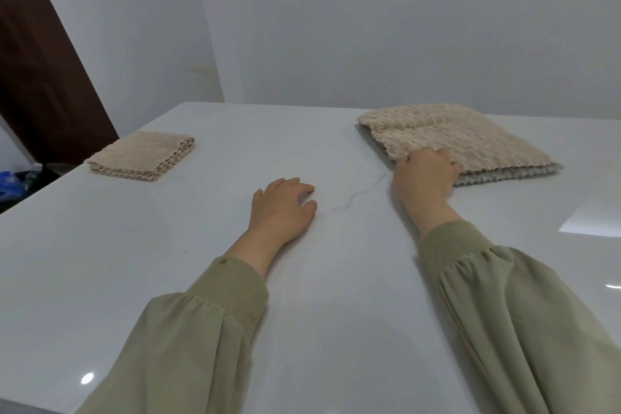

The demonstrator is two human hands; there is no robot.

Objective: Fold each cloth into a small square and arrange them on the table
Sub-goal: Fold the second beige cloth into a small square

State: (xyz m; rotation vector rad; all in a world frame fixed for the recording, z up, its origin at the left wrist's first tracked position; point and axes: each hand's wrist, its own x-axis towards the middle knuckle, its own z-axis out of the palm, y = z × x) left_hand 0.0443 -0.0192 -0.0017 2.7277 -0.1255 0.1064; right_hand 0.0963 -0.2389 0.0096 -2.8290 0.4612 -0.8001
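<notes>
A: Where are the cloths?
B: A folded cloth (141, 156), a beige square, lies by the left edge of the table (336, 279). Toward the far right corner, a beige top cloth (463, 134) covers a grey cloth (504, 176).
A: And the hands?
B: The left hand (282, 208) rests palm-down mid-table, fingers relaxed and close together. The right hand (425, 175) curls its fingers onto the top cloth's near left corner.

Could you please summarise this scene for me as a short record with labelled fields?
surface: white table
finished piece: beige square, folded small, far left
waiting pile: larger beige cloth lying on a grey cloth, far right
left hand: flat on the table, holding nothing
right hand: fingers on the near corner of the larger beige cloth; grip unclear
</notes>
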